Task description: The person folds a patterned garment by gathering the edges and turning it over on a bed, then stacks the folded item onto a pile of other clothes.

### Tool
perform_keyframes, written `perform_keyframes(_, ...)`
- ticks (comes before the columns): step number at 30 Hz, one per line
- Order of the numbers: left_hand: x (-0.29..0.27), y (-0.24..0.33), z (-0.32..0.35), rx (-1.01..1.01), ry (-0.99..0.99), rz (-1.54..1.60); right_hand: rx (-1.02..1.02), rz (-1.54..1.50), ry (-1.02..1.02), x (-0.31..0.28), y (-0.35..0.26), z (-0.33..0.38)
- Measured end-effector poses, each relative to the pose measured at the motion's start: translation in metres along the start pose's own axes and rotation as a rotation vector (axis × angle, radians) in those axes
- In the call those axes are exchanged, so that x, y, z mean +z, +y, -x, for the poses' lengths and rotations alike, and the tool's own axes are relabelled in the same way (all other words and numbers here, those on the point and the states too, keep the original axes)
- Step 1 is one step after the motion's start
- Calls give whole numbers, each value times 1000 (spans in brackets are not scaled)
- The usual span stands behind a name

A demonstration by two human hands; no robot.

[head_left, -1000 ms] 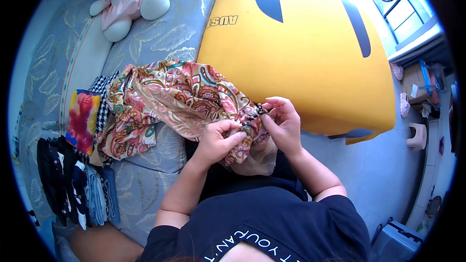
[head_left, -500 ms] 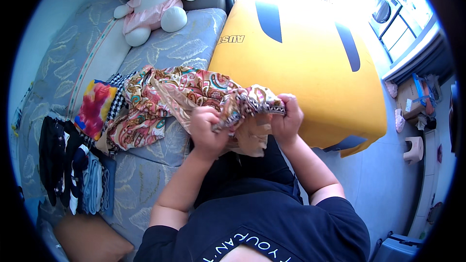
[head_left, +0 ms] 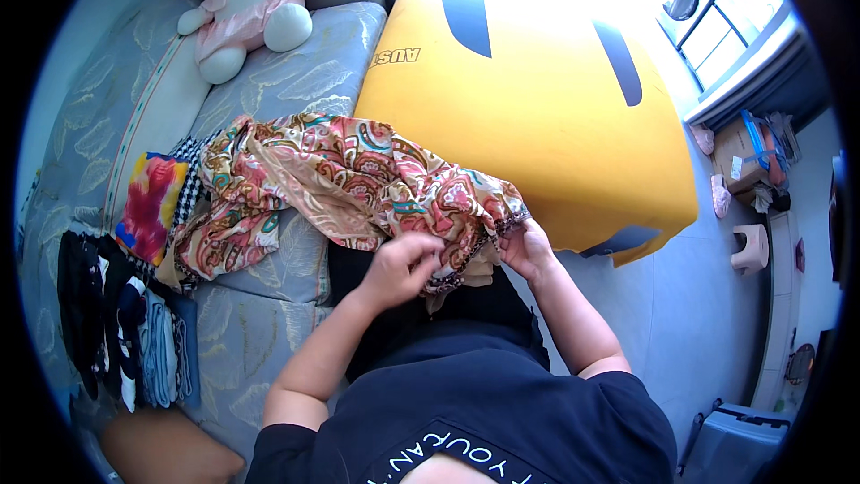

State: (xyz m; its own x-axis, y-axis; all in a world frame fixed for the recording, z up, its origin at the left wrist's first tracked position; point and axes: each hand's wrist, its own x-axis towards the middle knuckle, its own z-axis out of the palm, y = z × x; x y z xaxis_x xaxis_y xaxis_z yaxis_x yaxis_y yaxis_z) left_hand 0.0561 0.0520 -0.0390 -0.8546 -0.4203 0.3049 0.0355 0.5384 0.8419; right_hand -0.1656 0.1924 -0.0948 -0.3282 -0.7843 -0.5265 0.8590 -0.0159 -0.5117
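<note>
A long paisley-patterned garment [head_left: 349,161] in pink, brown and cream lies rumpled from the couch across to my lap. Its dark trimmed edge curves between my hands, with beige cloth showing below. My right hand [head_left: 527,251] pinches that edge at its right end. Against the near side of the patterned cloth, my left hand [head_left: 403,269] is closed, fingers curled and thumb drawn in; whether it grips any fabric is hidden. Under the garment's far left end are a houndstooth cloth [head_left: 190,188] and a folded red, yellow and blue cloth [head_left: 150,202].
Folded dark clothes [head_left: 82,305] and blue jeans [head_left: 159,350] lie on the grey leaf-patterned couch [head_left: 260,332], near a brown cushion [head_left: 170,448]. A large plush toy [head_left: 251,13] sits behind. A yellow-covered block [head_left: 537,125] stands ahead; a stool [head_left: 751,249] and suitcase [head_left: 739,444] are right.
The trimmed edge was stretched up between both fists; now it hangs lower and slacker. My left hand has moved down and right, and my right hand has lowered. The view has shifted slightly.
</note>
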Motion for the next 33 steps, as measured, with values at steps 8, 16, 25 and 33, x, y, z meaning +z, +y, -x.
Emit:
perform_keyframes(8, -21, -13, -119, -342, -275, 45, -24, -73, -445, 39, -44, -6)
perform_keyframes(16, -97, 28, -170, -295, -131, 486, -577, 363, 6, 84, -50, 4)
perform_keyframes(25, -111, 56, -167, -386, -217, 909, -513, 455, -254, 117, 5, -10)
perform_keyframes(33, -79, 25, -223, -323, -299, 671, -541, -75, -256, 90, -39, -3)
